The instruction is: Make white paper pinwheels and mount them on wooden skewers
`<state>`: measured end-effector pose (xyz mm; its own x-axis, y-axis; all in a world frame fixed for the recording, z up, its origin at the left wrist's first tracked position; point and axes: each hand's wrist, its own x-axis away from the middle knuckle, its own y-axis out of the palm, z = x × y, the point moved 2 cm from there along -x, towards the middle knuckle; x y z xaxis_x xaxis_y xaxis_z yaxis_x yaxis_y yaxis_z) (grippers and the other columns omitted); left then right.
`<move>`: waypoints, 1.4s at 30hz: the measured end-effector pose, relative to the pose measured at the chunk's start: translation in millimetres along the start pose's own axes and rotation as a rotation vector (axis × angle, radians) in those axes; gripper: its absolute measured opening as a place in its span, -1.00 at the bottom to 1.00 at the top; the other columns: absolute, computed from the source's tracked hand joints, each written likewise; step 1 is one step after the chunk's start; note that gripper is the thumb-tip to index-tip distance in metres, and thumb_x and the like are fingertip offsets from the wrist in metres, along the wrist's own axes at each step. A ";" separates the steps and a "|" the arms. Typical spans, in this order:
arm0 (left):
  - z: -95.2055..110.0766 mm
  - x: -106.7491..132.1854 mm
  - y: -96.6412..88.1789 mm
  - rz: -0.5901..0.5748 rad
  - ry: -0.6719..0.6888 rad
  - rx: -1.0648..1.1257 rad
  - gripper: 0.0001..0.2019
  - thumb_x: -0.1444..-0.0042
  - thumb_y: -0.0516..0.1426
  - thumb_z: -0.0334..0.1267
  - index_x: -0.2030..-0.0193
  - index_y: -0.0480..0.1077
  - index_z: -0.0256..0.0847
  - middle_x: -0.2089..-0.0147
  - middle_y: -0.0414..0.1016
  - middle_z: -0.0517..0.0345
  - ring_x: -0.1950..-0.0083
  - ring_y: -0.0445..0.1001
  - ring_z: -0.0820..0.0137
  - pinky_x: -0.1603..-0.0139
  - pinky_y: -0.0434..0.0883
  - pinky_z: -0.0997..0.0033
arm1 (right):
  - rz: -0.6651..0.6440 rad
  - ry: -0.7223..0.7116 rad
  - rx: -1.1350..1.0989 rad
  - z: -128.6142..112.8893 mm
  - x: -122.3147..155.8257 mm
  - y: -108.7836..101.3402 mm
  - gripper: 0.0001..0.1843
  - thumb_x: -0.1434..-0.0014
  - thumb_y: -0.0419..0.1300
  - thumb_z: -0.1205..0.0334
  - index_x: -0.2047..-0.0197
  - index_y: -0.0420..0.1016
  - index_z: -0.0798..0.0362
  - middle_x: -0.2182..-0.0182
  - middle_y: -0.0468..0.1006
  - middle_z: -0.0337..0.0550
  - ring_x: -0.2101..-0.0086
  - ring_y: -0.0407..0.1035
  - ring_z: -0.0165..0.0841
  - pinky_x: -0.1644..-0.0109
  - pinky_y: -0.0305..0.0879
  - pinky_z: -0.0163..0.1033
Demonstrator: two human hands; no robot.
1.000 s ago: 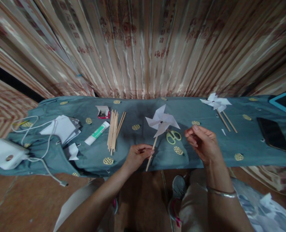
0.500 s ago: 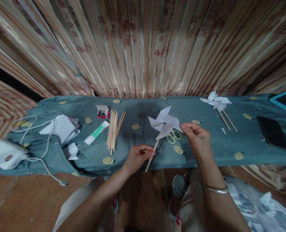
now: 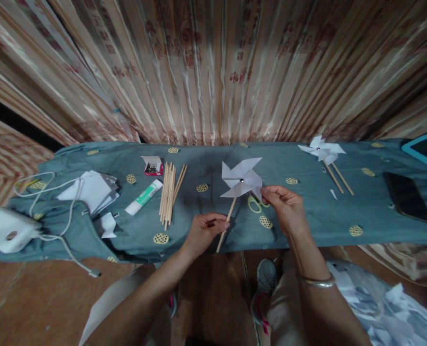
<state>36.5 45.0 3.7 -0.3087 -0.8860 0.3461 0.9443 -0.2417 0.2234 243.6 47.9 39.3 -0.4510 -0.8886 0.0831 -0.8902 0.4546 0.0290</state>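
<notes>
A white paper pinwheel [image 3: 241, 175] with a shiny pin at its centre is held up over the cloth, its wooden stick [image 3: 231, 209] slanting down to the left. My left hand [image 3: 207, 232] pinches that stick between thumb and fingers, below the blades. At the pinwheel's right side, my right hand [image 3: 284, 205] has thumb and forefinger closed at the edge of one blade. Behind it lie scissors with pale green handles [image 3: 254, 204], partly hidden by the blade and my right fingers.
On the patterned cloth [image 3: 206, 166] lie wooden sticks [image 3: 168, 194], a glue stick [image 3: 144, 197], an open box of pins [image 3: 153, 166] and paper sheets [image 3: 93, 190]. To the right are another pinwheel [image 3: 323, 150] and a phone [image 3: 408, 197]. A white device [image 3: 9, 229] trails cables at left.
The pinwheel's blades have turned on the pin. My right hand has moved slightly left with the blade edge, while my left hand keeps its grip on the stick.
</notes>
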 end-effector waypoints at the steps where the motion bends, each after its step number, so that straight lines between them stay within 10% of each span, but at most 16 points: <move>1: 0.2 -0.1 -0.2 0.006 -0.002 0.002 -0.69 0.35 0.40 -0.10 0.46 0.57 -0.26 0.60 0.46 0.23 0.54 0.37 0.52 0.44 0.34 0.53 | -0.002 0.007 -0.005 0.1 0.7 0.9 -0.78 0.21 0.41 0.06 0.55 0.56 0.01 0.64 0.46 -0.29 0.57 0.24 -0.46 0.46 0.15 -0.31; 31: 5.8 -7.9 -0.8 0.055 0.004 -0.011 -0.76 0.35 0.39 -0.17 0.49 0.57 -0.23 0.56 0.51 0.21 0.51 0.38 0.50 0.43 0.32 0.53 | -0.248 0.135 -0.156 9.9 15.7 37.2 -0.70 0.19 0.43 -0.03 0.57 0.54 0.01 0.55 0.57 -0.23 0.51 0.31 -0.45 0.37 0.22 -0.31; 42: 7.4 -10.5 -2.8 0.052 -0.003 -0.034 -0.76 0.34 0.38 -0.17 0.49 0.56 -0.24 0.56 0.50 0.21 0.50 0.37 0.49 0.42 0.29 0.52 | -0.178 0.046 0.054 -5.5 -11.9 -10.3 -0.49 0.02 0.26 -0.24 0.64 0.54 0.05 0.66 0.47 -0.22 0.61 0.12 -0.49 0.46 0.07 -0.29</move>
<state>36.2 57.9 6.2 -0.2595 -0.8964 0.3592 0.9624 -0.2089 0.1739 258.4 54.1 43.5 -0.2843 -0.9503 0.1266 -0.9583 0.2858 -0.0066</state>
